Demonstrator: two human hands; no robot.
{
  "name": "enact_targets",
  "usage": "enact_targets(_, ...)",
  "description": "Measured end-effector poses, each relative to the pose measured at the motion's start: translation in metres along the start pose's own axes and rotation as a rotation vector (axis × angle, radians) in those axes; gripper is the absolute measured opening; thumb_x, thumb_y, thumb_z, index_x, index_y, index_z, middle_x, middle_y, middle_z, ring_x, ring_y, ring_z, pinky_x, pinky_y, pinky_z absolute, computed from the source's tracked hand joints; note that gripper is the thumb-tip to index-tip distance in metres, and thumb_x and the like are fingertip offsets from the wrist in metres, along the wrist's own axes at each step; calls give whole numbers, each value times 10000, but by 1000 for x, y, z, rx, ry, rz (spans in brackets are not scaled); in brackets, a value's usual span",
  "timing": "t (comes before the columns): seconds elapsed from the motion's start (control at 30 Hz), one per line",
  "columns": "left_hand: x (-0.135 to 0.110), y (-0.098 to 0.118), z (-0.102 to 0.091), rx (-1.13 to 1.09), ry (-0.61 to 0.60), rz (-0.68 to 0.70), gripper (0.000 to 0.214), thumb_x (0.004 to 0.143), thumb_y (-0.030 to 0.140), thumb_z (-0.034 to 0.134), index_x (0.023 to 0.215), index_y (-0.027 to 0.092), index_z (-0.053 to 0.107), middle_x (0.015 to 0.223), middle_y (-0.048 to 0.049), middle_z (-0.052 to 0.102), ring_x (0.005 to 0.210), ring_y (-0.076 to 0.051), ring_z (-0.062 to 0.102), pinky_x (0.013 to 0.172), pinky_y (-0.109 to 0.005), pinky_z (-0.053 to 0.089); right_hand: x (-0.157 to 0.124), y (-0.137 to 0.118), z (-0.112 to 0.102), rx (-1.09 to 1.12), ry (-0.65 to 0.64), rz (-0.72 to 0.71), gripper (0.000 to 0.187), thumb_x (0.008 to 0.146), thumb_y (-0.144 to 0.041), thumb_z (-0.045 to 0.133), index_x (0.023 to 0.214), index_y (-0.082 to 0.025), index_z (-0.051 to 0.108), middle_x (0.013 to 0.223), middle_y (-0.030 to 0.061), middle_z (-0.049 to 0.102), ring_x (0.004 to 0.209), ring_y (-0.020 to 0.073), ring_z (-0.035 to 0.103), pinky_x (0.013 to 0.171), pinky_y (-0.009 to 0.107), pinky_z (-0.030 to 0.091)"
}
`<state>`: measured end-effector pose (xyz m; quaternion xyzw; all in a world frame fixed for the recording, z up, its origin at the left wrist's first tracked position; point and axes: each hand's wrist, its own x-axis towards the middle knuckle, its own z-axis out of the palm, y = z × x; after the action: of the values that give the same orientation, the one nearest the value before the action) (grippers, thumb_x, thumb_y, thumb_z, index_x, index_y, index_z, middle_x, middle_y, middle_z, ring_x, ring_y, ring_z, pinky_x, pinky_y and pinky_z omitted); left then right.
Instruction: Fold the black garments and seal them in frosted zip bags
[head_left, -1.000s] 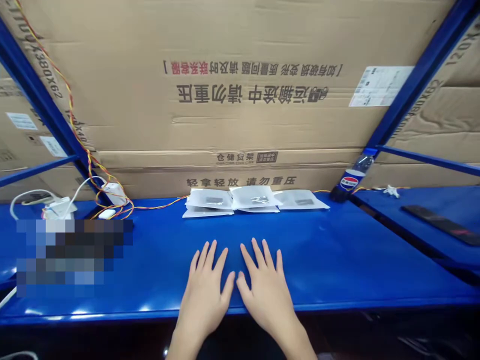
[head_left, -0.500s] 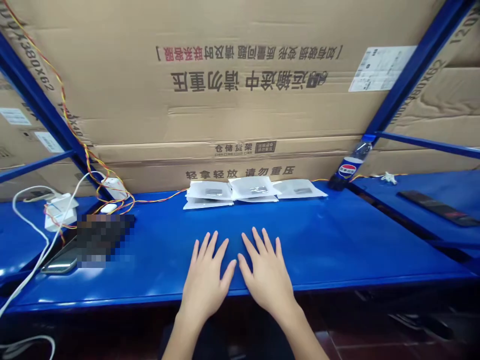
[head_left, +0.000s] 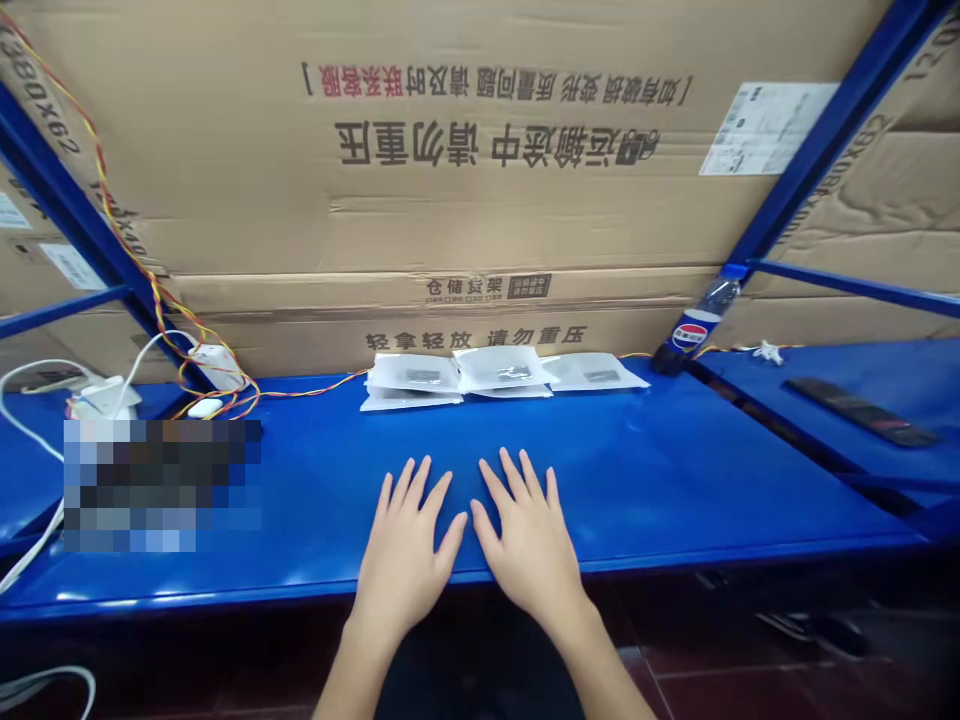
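- On the far left of the blue desk (head_left: 315, 470), I see a white plug block (head_left: 101, 398) and a small white fob (head_left: 205, 407), tangled in yellow-and-red wires (head_left: 225, 385). A blurred patch (head_left: 161, 485) hides whatever lies nearer me there.
- My left hand (head_left: 405, 540) lies palm down on the desk near the near edge, fingers spread wide, holding nothing.
- My right hand (head_left: 529, 535) sits just beside it in the same wide, empty pose, with its fingertips well short of the pouches.
- Three white pouches (head_left: 499, 367) lie side by side along the far edge of the desk, overlapping slightly, each with something small and dark inside. The left one looks doubled.
- I judge them light, soft and slippery. I'd pinch a flat margin rather than press the dark centre, since I cannot tell how fragile the contents are.
- Far right on the desk, a plastic cola bottle (head_left: 694, 330) lies against the blue upright.
- Beyond it, a dark remote (head_left: 859, 412) rests on a lower blue shelf (head_left: 825, 470).
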<state>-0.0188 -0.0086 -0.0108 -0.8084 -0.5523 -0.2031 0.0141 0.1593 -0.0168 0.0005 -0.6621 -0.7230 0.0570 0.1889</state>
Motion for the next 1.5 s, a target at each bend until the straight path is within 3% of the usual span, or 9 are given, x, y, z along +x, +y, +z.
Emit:
enact_targets(0.67,-2,-1,3,-12,47,2,515,1063,444,544,1531,239,597,1659,-127,502,1573,-370,415,1264,-670,364,3,4,4,11,-19,-18,600,1083,-461,398,1616,-212,516,1730,116,365,1643,386,233,1304,680,187)
enact_targets(0.9,-2,-1,3,-21,51,0,508,1069,460,533,1525,250,603,1656,-118,508,1571,-366,422,1266,-668,362,0,1,3,2,30,-12,590,1090,-467,379,1604,-223,534,1718,105,396,1636,374,263,1306,662,202)
enact_targets(1.5,0,-1,1,15,11,6,516,1073,459,507,1526,233,605,1656,-123,503,1566,-379,426,1247,-689,381,1,0,1,4,18,-2,577,1094,-447,402,1610,-220,522,1726,110,375,1643,371,243,1310,663,189)
